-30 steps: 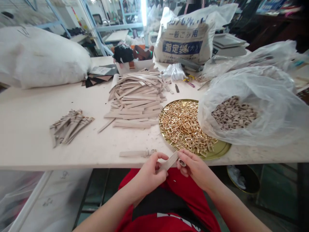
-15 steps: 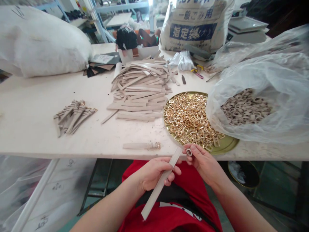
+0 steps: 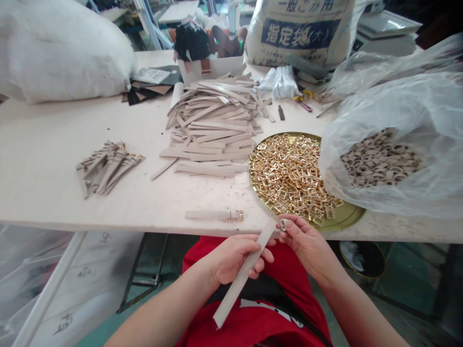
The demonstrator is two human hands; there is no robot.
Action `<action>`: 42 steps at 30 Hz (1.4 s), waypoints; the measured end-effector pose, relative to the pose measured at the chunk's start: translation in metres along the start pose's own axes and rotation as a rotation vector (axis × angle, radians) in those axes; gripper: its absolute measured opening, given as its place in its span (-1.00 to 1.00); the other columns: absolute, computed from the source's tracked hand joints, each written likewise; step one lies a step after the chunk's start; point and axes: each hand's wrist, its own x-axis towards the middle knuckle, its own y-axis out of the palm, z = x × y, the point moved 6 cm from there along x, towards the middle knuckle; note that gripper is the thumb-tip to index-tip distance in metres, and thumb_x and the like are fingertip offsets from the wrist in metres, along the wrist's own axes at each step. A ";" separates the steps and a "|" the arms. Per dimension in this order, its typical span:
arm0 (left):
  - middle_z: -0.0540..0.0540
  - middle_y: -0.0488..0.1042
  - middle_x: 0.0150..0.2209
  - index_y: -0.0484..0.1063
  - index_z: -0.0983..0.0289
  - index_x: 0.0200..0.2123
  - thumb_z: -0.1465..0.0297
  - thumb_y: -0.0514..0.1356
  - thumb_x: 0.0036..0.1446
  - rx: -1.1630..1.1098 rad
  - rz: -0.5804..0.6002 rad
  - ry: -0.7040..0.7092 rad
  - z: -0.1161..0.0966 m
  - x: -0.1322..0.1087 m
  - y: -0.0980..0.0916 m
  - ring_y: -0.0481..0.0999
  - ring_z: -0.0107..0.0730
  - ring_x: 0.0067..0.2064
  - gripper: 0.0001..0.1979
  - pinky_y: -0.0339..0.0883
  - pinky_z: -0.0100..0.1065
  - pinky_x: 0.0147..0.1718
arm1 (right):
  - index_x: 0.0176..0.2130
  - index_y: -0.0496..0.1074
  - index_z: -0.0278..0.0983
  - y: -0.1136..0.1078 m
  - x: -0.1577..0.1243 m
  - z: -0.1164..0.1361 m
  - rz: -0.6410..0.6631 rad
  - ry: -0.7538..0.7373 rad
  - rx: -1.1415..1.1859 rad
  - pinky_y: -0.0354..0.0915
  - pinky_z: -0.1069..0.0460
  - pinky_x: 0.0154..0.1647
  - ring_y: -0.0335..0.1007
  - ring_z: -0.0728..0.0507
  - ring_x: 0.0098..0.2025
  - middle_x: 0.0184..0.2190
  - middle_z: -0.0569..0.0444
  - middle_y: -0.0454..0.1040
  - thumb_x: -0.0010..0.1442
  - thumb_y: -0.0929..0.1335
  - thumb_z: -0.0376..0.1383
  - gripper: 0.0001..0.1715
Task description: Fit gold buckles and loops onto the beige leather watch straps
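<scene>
Over my lap, my left hand (image 3: 240,255) grips a flat beige strap (image 3: 235,291), which slants from lower left up to the table edge. My right hand (image 3: 302,243) pinches a small beige strap loop (image 3: 283,224) between thumb and fingers, close beside the strap's upper end. Loop and strap look apart. Just beyond my hands, a strap with a gold buckle (image 3: 213,215) lies near the table's front edge. Behind my right hand, a round gold tray (image 3: 349,219) holds a heap of gold buckles (image 3: 289,171).
A big pile of beige straps (image 3: 217,130) covers the table's middle. Finished-looking buckled straps (image 3: 108,168) lie bunched at left. At right, a clear plastic bag (image 3: 398,103) holds many loops (image 3: 383,159). A white sack (image 3: 61,53), a printed sack (image 3: 300,36) and yellow-handled snips (image 3: 303,102) stand or lie farther back.
The loop in my right hand has turned, so its opening looks narrower. The view has shifted slightly; my left hand keeps its grip on the strap.
</scene>
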 end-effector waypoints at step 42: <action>-0.07 0.23 -0.68 0.24 0.30 -0.55 0.30 -0.05 0.05 0.780 -0.273 0.090 -0.005 -0.004 -0.004 0.19 -0.58 -0.65 -0.76 0.09 -0.53 -0.64 | -0.36 0.42 -0.26 0.005 -0.011 -0.006 0.143 -0.006 -0.380 0.11 0.07 -0.48 0.17 0.00 -0.56 -0.65 0.20 0.30 0.04 0.36 -0.09 -0.72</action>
